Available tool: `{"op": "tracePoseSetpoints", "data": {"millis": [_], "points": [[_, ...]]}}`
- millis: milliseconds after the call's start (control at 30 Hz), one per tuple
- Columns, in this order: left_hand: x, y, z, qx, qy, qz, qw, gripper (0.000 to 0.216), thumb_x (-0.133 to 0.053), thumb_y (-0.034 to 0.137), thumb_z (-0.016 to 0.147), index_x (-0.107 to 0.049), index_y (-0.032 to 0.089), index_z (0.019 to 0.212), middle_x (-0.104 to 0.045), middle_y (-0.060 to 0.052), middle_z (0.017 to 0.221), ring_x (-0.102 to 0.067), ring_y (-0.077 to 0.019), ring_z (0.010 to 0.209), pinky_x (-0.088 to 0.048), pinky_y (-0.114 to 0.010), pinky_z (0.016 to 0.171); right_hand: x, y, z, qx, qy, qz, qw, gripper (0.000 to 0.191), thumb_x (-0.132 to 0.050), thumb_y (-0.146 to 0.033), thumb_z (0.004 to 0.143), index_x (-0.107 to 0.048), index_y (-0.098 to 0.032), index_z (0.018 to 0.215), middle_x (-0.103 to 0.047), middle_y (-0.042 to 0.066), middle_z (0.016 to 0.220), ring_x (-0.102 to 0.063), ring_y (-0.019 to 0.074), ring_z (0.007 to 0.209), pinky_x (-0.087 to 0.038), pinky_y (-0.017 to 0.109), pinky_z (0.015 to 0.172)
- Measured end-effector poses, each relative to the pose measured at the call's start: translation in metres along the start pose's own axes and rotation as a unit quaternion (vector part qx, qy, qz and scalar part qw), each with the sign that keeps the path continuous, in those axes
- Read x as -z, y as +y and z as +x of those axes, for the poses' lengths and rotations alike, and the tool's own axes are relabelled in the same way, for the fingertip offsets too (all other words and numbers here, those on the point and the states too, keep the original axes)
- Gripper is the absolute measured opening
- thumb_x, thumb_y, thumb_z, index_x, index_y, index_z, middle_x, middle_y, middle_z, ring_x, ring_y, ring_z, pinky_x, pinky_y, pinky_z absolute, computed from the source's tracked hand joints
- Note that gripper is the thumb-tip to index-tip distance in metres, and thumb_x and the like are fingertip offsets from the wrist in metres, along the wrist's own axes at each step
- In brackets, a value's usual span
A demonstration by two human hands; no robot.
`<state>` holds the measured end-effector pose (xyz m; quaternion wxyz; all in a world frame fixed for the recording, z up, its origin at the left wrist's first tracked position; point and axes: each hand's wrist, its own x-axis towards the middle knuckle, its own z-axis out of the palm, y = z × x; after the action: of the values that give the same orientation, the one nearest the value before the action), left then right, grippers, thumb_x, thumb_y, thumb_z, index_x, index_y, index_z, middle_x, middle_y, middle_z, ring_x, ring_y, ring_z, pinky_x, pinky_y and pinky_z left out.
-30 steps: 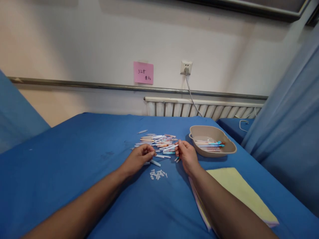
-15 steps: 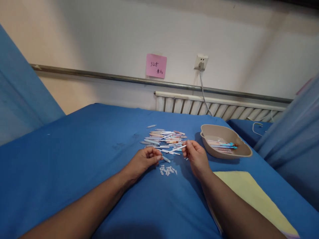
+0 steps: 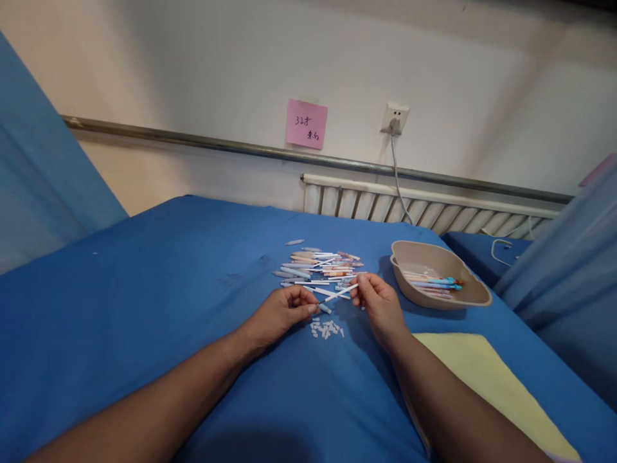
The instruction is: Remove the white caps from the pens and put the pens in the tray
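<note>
My right hand (image 3: 380, 305) pinches the rear end of a thin white pen refill (image 3: 340, 294), which slants down to the left. The refill's dark tip meets the thumb and fingertips of my left hand (image 3: 286, 313), closed around it; whether a small cap sits there is too small to tell. Just under the refill lies a pale blue-grey pen barrel (image 3: 325, 308). Nearer to me is a cluster of small white conical pieces (image 3: 326, 329). Behind both hands spreads a pile of pen barrels and white refills (image 3: 321, 265).
To the right stands a beige basin (image 3: 475, 296) with several pens in it. A yellow cloth (image 3: 477, 373) lies beneath my right forearm. Blue sheeting (image 3: 144, 308) covers the table. A radiator (image 3: 357, 196), a metal rail and a socket with a cord line the wall.
The refill's dark tip has come to my left fingertips; before, it was a little apart from them. The view has shifted slightly.
</note>
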<state>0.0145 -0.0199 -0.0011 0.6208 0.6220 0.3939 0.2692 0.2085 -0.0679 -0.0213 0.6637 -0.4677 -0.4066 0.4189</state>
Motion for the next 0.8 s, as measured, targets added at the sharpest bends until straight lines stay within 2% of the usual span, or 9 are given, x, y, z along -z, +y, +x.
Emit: {"op": "tracePoseSetpoints", "data": {"millis": [267,400,567,667,800], "points": [[0.000,-0.002,0.000,-0.036,0.010,0.063,0.997,0.021,-0.068,0.033,0.065,-0.060,0.016,0.075,-0.057,0.004,0.059,-0.047,-0.0099,0.054,-0.032,-0.021,0.052,-0.003,-0.003,-0.004,0.014,-0.026,-0.054,0.998,0.034,-0.060,-0.053,0.077,-0.062,-0.019,0.074,-0.059,-0.001,0.061,-0.048,0.0104,0.051,-0.038,0.023,0.051],[-0.001,-0.003,0.000,-0.034,0.016,0.049,0.998,0.021,-0.069,0.031,0.065,-0.058,0.016,0.076,-0.063,0.002,0.065,-0.052,-0.0107,0.057,-0.038,-0.022,0.056,-0.004,-0.001,-0.003,-0.002,-0.042,-0.043,0.998,0.034,-0.062,-0.053,0.075,-0.062,-0.018,0.072,-0.060,-0.001,0.060,-0.049,0.0096,0.049,-0.038,0.022,0.050],[-0.001,-0.002,0.000,-0.027,0.015,0.026,0.999,0.023,-0.069,0.031,0.065,-0.058,0.015,0.076,-0.067,-0.002,0.069,-0.054,-0.0115,0.058,-0.041,-0.024,0.057,-0.002,0.007,0.000,-0.074,-0.063,0.008,0.995,0.034,-0.068,-0.050,0.070,-0.063,-0.017,0.073,-0.062,-0.001,0.061,-0.049,0.0080,0.047,-0.037,0.021,0.048],[-0.001,-0.002,0.000,-0.031,0.016,0.017,0.999,0.026,-0.069,0.036,0.067,-0.059,0.014,0.076,-0.066,-0.002,0.068,-0.053,-0.0106,0.056,-0.041,-0.023,0.056,-0.002,0.011,0.000,-0.131,-0.057,0.057,0.988,0.035,-0.072,-0.049,0.066,-0.063,-0.016,0.074,-0.061,-0.001,0.060,-0.047,0.0068,0.047,-0.035,0.019,0.046],[-0.002,-0.002,0.000,-0.004,0.012,-0.012,1.000,0.031,-0.069,0.042,0.069,-0.058,0.014,0.077,-0.067,-0.003,0.070,-0.053,-0.0101,0.054,-0.041,-0.023,0.054,-0.003,0.012,-0.001,-0.182,-0.065,0.096,0.976,0.034,-0.075,-0.045,0.064,-0.063,-0.014,0.073,-0.061,0.000,0.059,-0.048,0.0070,0.047,-0.036,0.018,0.045]]}}
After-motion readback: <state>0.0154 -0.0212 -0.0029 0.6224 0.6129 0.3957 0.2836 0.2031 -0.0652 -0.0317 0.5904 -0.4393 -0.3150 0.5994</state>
